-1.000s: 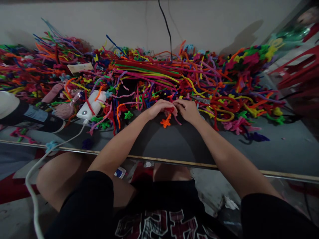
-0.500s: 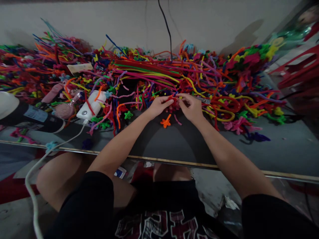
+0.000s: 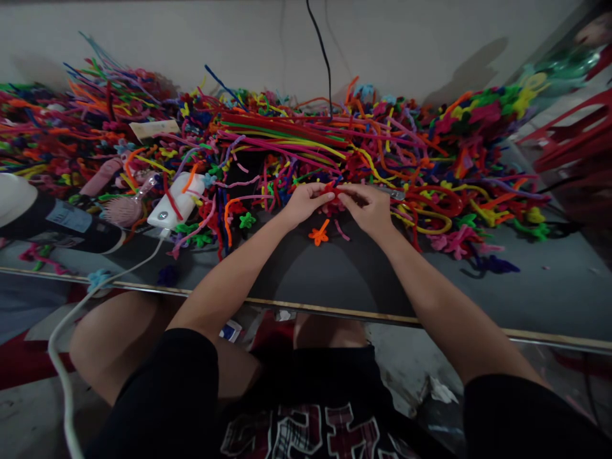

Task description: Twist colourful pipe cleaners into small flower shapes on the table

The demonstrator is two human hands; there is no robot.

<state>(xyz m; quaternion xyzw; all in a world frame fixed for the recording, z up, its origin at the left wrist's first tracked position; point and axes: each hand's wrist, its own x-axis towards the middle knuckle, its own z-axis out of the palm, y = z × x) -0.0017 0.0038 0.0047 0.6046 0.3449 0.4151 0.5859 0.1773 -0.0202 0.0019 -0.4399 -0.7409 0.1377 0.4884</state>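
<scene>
Between the fingertips of both my hands is a small piece of red pipe cleaner (image 3: 333,190), partly covered by the fingers. My left hand (image 3: 308,203) pinches it from the left, thumb and forefinger pressed together. From the right, my right hand (image 3: 368,205) is closed on the same piece with its thumb and forefinger. An orange pipe-cleaner flower (image 3: 319,234) lies on the table just below the hands, with a short purple pipe-cleaner piece (image 3: 342,231) beside it. Straight red, green and pink pipe cleaners (image 3: 287,137) lie in a bundle beyond the hands.
A heap of coloured pipe cleaners (image 3: 86,127) runs along the wall. To the left are a white power bank (image 3: 174,201) with a white cable (image 3: 62,357), a pink hairbrush (image 3: 125,209) and a dark bottle (image 3: 67,220). The table's front edge (image 3: 329,310) runs before my lap.
My right hand's fingers have come down and closer to the left ones on the red pipe cleaner. The left hand has barely moved.
</scene>
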